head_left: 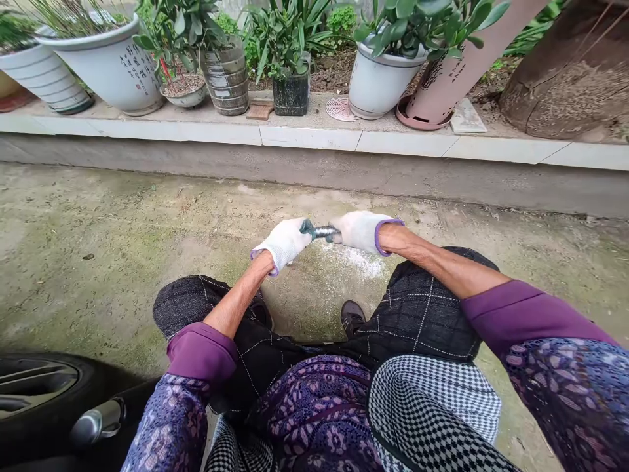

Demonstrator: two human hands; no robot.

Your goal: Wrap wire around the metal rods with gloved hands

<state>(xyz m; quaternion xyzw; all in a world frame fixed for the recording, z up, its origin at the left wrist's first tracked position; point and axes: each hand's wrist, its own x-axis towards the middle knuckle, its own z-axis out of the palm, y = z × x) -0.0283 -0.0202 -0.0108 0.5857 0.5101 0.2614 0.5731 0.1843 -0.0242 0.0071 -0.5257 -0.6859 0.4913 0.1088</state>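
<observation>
A tiled ledge (309, 136) borders green-stained concrete ground (98, 226).

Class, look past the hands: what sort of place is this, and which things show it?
Probably an outdoor yard or courtyard: potted plants line a raised, tile-edged ledge, and below it lies rough, green-tinged ground that looks like concrete.

On my distant screen I count two gloved hands (286, 241) and one metal piece (324, 232) in the centre of the frame. Along the top I count three big white pots (383, 85) and one pink pot (432, 95); at lower left, one wheel (91, 373).
</observation>
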